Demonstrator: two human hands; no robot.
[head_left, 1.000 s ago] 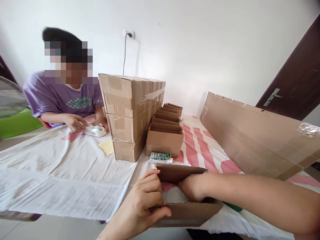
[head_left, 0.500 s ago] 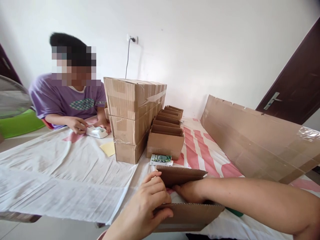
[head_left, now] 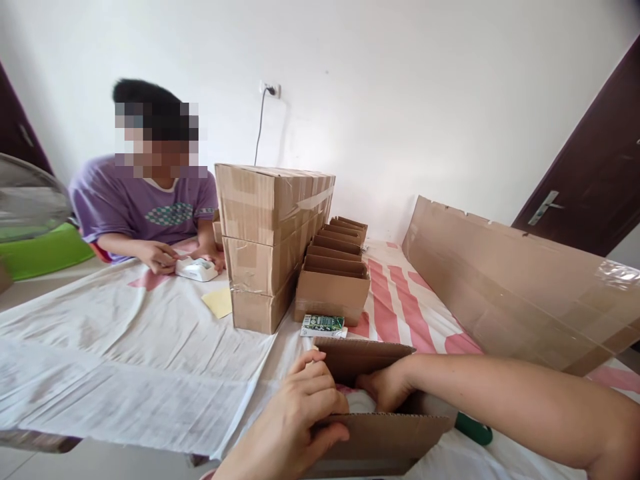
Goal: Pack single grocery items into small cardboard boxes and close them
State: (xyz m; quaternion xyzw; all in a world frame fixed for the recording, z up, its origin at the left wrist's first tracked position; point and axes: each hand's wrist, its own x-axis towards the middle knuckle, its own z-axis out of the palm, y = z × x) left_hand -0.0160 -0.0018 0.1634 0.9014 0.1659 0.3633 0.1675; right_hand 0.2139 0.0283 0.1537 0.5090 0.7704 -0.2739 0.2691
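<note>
In front of me stands a cardboard box with its top open. My left hand is closed round its left end, thumb on the near wall and fingers curled over the edge. My right hand reaches down into the box from the right. Its fingers are curled, and their tips are hidden inside. Beside them a pale whitish thing shows in the box, with a bit of pink behind it; its kind I cannot make out. A dark green rounded object lies under my right forearm.
Taped cartons are stacked left of a row of open cardboard boxes. A small green-and-white carton lies before them. A large cardboard sheet stands at right. Across the table, a person handles a white tape dispenser near yellow paper.
My right hand has shifted slightly right inside the box, and more of the whitish thing shows. The green object is more exposed. The whole view has tilted a little; my left hand keeps its hold.
</note>
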